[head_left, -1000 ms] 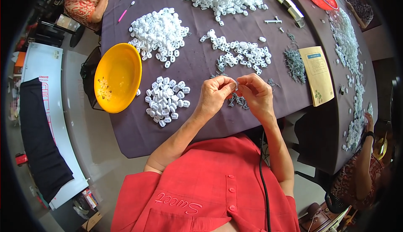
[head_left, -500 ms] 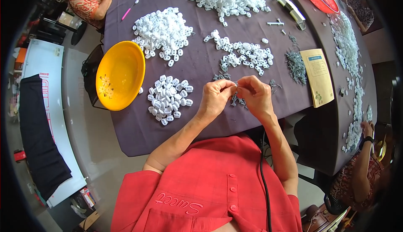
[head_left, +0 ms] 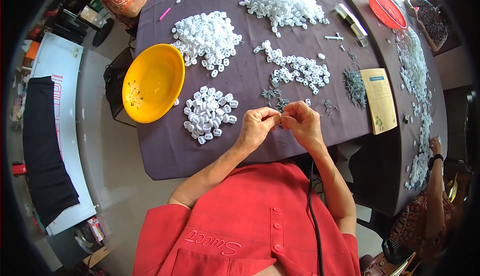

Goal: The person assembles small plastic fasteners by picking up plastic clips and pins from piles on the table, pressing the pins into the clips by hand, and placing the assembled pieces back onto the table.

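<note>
My left hand (head_left: 258,126) and my right hand (head_left: 302,122) meet fingertip to fingertip over the near edge of the purple-covered table (head_left: 165,151). Both pinch one small part between them; it is too small and too hidden by the fingers to make out. A small heap of white plastic pieces (head_left: 207,114) lies just left of my left hand. Little dark metal clips (head_left: 272,94) are scattered just beyond my fingers.
A yellow bowl (head_left: 152,82) sits at the table's left edge. Farther back lie larger heaps of white pieces (head_left: 206,37), (head_left: 285,5), (head_left: 299,68), a pile of grey metal parts (head_left: 355,82), a yellowish booklet (head_left: 379,99) and a red dish (head_left: 385,9). Other people sit at the far left and at the right.
My hands stay together at the same spot, fingers shifting slightly on the small part. The view has drifted a little.
</note>
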`<state>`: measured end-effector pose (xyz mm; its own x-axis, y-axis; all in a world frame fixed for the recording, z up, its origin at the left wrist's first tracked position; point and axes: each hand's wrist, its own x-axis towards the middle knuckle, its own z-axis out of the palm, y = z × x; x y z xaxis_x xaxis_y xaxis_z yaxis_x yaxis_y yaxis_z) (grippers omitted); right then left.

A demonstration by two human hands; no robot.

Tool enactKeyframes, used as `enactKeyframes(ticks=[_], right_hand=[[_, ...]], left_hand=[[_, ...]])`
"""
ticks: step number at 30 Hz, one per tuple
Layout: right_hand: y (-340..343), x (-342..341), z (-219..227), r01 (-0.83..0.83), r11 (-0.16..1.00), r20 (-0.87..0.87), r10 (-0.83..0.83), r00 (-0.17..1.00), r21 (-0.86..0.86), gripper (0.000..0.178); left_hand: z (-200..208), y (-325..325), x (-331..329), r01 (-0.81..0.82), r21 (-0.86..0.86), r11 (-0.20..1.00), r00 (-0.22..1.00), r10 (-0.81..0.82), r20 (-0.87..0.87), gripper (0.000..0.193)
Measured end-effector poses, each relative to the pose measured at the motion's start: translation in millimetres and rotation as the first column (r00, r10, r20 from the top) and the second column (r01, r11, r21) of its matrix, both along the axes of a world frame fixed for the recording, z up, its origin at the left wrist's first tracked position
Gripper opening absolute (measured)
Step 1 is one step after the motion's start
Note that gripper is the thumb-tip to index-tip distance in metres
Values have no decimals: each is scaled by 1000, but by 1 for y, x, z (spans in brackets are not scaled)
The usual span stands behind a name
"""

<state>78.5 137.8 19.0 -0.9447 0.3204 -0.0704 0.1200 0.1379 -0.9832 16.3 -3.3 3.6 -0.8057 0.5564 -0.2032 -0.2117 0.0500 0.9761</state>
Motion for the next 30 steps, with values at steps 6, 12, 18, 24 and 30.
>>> enactKeyframes(ticks=[6, 12, 18, 24, 30], right_hand=[[11, -8, 0, -83, 988, 60, 76, 995, 129, 17], [56, -21, -2, 168, 874, -26, -176, 984, 455, 13], [43, -47, 0, 52, 806, -77, -8, 997, 590, 7], [22, -84, -3, 6, 654, -189, 211, 959, 757, 19], [12, -99, -15, -76, 481, -106, 340, 935, 874, 23]], left_hand=[[-10, -4, -7, -50, 52, 997, 991, 43, 123, 10], [-18, -9, -16, -88, 109, 990, 953, 52, 300, 11], [-19, -10, -17, -89, 117, 989, 949, 49, 310, 11], [-23, -12, -19, -84, 168, 982, 934, 19, 357, 11], [-21, -14, -19, -79, 197, 977, 930, 1, 367, 11]])
